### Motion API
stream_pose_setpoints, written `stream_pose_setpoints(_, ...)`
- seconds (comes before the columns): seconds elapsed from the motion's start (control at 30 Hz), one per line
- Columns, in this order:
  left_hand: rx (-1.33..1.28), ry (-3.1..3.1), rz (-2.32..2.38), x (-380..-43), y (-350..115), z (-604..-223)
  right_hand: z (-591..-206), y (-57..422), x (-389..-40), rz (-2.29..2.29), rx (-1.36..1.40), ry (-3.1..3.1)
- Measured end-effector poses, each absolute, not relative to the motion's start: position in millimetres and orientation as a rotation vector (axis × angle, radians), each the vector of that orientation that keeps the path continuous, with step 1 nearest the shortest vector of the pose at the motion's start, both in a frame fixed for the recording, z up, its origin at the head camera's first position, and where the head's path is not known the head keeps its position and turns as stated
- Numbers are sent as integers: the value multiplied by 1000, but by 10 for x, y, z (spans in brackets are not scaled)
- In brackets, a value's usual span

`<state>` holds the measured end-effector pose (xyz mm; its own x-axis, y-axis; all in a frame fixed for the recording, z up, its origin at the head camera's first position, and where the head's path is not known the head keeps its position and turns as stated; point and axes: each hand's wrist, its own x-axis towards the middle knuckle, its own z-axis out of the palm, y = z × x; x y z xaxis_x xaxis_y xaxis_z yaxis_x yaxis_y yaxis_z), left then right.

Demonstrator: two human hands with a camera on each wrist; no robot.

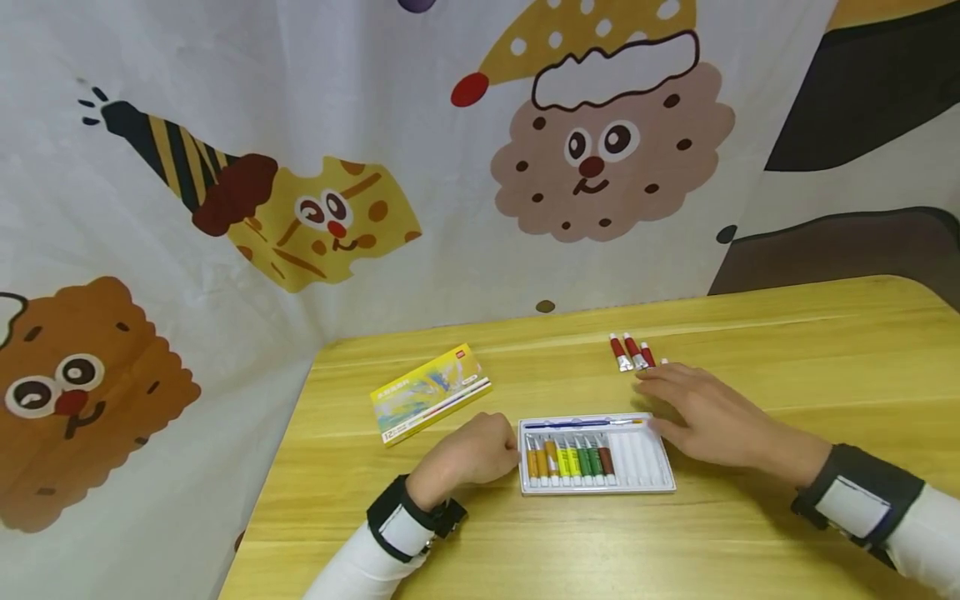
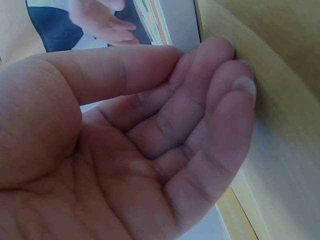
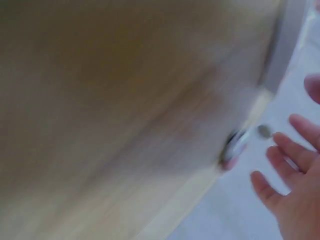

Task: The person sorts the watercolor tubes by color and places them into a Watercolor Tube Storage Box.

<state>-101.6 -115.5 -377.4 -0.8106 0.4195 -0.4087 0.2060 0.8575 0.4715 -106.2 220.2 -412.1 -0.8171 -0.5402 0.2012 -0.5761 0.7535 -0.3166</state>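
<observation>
A white plastic tray (image 1: 633,488) lies on the table and holds several paint tubes (image 1: 573,458) in orange, yellow, green and brown. A blue-handled paintbrush (image 1: 577,424) lies along its far side, and grooves at its right end are bare. My left hand (image 1: 474,451) rests at the tray's left end, fingers loosely curled; the left wrist view shows nothing in the palm (image 2: 110,165). Over the tray's far right corner, my right hand (image 1: 708,412) reaches with spread fingers and holds nothing. Just beyond its fingertips lie several red paint tubes (image 1: 619,352), one mostly hidden by the hand.
A yellow paint box (image 1: 431,393) lies at an angle behind my left hand. The wooden table (image 1: 555,542) ends at the back against a white cloth (image 1: 450,275) printed with cartoon snacks.
</observation>
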Motion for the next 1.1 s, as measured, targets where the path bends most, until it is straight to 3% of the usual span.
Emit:
stream_pose_setpoints(0.47,464,2525,555,-1010,-1153,-3771,-4272,2585,-1382,283,998,-2643)
stream_pose_setpoints(0.8,452,2532,544,-1017,-1161,-3804,-4198,2529,-1410,257,836,-2827)
stream_pose_setpoints(1.1,474,2546,538,-1025,-1164,-3818,-4094,2468,-1378,540,660,-3043)
